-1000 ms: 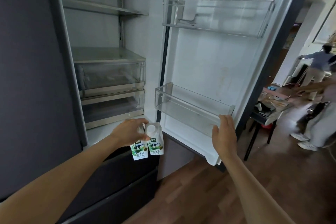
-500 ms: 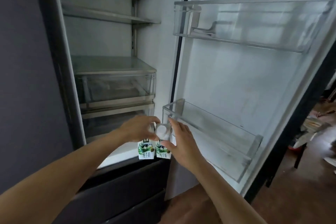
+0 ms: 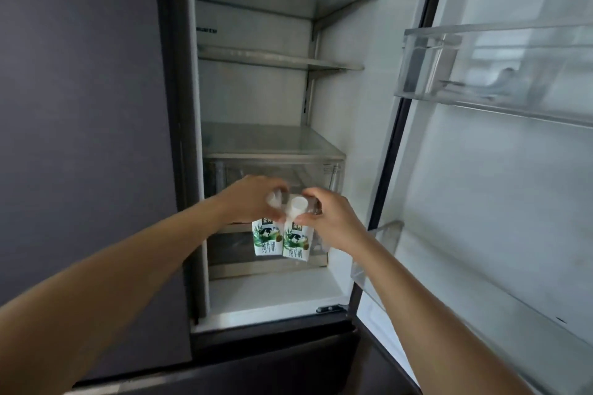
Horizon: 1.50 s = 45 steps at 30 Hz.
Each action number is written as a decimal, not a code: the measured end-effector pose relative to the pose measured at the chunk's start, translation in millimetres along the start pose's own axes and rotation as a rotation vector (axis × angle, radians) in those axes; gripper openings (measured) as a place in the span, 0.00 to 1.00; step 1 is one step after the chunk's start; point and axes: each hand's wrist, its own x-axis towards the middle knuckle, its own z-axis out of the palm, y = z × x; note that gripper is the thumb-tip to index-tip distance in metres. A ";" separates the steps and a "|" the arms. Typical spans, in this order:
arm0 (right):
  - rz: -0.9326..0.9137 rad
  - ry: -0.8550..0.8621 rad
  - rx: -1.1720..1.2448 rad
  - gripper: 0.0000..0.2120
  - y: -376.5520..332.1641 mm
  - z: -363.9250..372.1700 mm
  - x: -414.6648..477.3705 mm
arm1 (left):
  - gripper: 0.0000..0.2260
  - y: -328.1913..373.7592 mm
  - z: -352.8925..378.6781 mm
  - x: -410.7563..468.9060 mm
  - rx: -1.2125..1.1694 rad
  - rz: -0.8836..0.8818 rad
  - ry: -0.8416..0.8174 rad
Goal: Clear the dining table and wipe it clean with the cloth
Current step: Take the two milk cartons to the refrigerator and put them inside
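White-and-green, the left carton (image 3: pixel 265 239) and the right carton (image 3: pixel 296 241) hang side by side, touching, in front of the clear drawers (image 3: pixel 276 168) of the open fridge (image 3: pixel 340 90). The left hand (image 3: pixel 253 199) grips the left carton's top with curled fingers; the right hand (image 3: pixel 333 218) pinches the right carton's top beside its white cap (image 3: pixel 296 204)

L carton (image 3: pixel 265 239) & R carton (image 3: pixel 296 242): white, green leaf print, blk-&-white cow, green lettering. Caps (image 3: pixel 296 204) white. Left panel (image 3: pixel 80 106) plain dark grey; bottom drawer (image 3: pixel 272 362) same dark grey. Fridge interior (image 3: pixel 256 96) white to pale grey. Shelves (image 3: pixel 272 59) clear w/ silver trim. Door bins (image 3: pixel 497 74) clear, colourless. Door liner (image 3: pixel 481 186) white.
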 end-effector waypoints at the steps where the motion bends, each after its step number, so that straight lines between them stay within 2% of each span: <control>1: -0.013 0.020 0.003 0.24 -2.6 -2.0 9.9 | 0.22 -5.2 -9.1 5.5 -0.005 -0.023 0.026; 9: -0.029 0.242 -0.034 0.22 -1.7 -28.5 86.8 | 0.22 -39.8 -63.7 64.0 0.060 -0.076 0.217; 17: -0.043 0.301 -0.088 0.19 16.9 -40.4 168.9 | 0.18 -61.6 -78.1 137.1 0.044 -0.169 0.336; 24: -0.061 0.259 -0.067 0.18 35.9 -34.6 237.7 | 0.19 -72.3 -94.4 186.6 0.046 -0.230 0.420; 29: -0.102 0.148 -0.077 0.20 49.8 -22.8 283.7 | 0.20 -88.9 -95.9 218.0 0.059 -0.258 0.382; 34: -0.122 0.078 -0.023 0.12 55.1 -10.0 311.5 | 0.25 -104.0 -90.2 233.5 0.066 -0.281 0.317; 45: -0.102 -0.047 0.148 0.16 53.2 -11.3 323.2 | 0.25 -107.1 -93.6 239.2 0.024 -0.296 0.298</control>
